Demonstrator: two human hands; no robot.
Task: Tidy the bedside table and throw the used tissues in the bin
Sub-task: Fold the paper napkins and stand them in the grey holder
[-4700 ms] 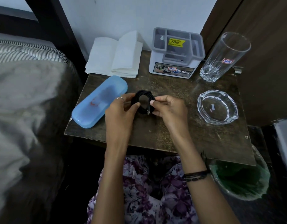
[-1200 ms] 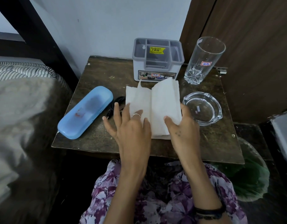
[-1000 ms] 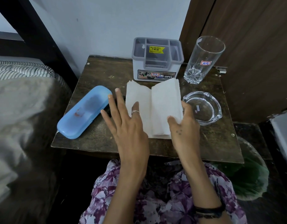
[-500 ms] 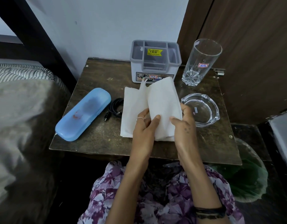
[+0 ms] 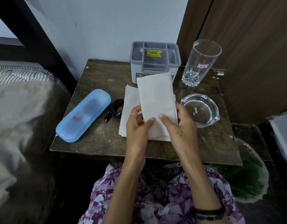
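Observation:
A stack of white tissues lies in the middle of the dark wooden bedside table. My left hand and my right hand both pinch the near edge of the top folded tissue and hold it raised over the stack. A lower sheet sticks out to the left underneath. The bin with a green liner stands on the floor at the table's right front corner.
A blue plastic case lies at the table's left, with a coiled black cable beside it. At the back stand a grey organiser box and a tall glass. A glass ashtray sits right. The bed borders the left side.
The cable was set down beside the blue case and the tissues were pulled from the back to the middle. Both hands went from flat on the stack to lifting the top tissue.

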